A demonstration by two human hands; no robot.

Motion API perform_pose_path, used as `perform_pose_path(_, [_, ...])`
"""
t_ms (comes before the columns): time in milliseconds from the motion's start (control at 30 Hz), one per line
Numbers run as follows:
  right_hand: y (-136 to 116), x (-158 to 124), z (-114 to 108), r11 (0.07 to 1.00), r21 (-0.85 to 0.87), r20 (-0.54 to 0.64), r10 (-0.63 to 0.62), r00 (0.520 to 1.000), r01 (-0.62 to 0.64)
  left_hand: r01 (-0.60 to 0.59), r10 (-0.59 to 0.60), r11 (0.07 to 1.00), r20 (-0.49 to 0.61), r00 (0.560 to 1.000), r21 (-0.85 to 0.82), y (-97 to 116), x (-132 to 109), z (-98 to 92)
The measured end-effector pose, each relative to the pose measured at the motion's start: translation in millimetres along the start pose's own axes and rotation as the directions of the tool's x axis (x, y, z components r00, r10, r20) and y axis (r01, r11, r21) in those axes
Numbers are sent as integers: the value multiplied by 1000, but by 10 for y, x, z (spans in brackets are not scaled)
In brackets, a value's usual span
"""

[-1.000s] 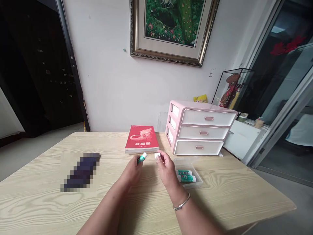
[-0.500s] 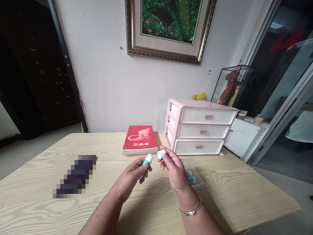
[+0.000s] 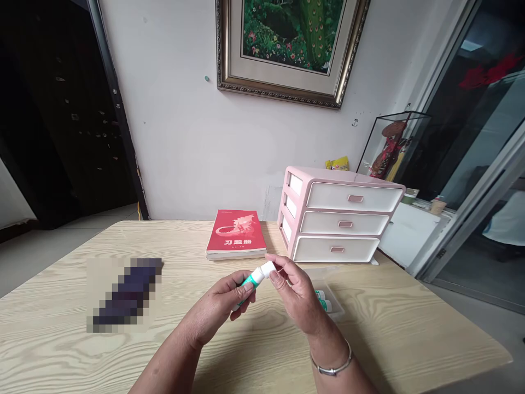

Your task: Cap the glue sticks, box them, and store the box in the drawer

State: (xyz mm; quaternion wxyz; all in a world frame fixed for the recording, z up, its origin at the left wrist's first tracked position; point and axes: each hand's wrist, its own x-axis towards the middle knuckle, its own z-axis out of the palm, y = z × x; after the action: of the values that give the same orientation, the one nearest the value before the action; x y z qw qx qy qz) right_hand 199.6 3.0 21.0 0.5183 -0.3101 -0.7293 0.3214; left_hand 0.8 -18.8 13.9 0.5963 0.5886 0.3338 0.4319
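A green and white glue stick [image 3: 253,278] lies slanted in my left hand [image 3: 229,295], its white end pointing up and to the right. My right hand [image 3: 296,290] pinches a white cap [image 3: 268,268] between thumb and fingers, with the cap at the white end of the stick. Both hands are above the wooden table, in front of the red book [image 3: 237,232]. Beyond my right wrist, partly hidden by the hand, a clear plastic tray [image 3: 337,306] holds green and white sticks [image 3: 325,304].
A pink and white drawer unit [image 3: 344,210] stands at the back right of the wooden table [image 3: 164,361]. On the left lies a dark, pixelated object [image 3: 131,293]. Behind the table is a wall with a framed picture [image 3: 283,90].
The cap in my right hand has come to the white end of the glue stick; before, a gap separated them. The view has shifted slightly.
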Motion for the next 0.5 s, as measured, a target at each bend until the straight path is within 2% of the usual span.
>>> perform_pose_path(167, [-43,0,-36,990,-106,43,-87,995,92,27,-28,1000,32,999,5,39,-16,0])
perform_pose_path(300, [-60,2,-55,983,-123,99,-128,987,140,32,-33,999,72,997,8,61,-27,-10])
perform_pose_path(500, [-103,-13,-81,977,-156,146,-120,982,143,26,-27,1000,142,989,10,46,-27,-39])
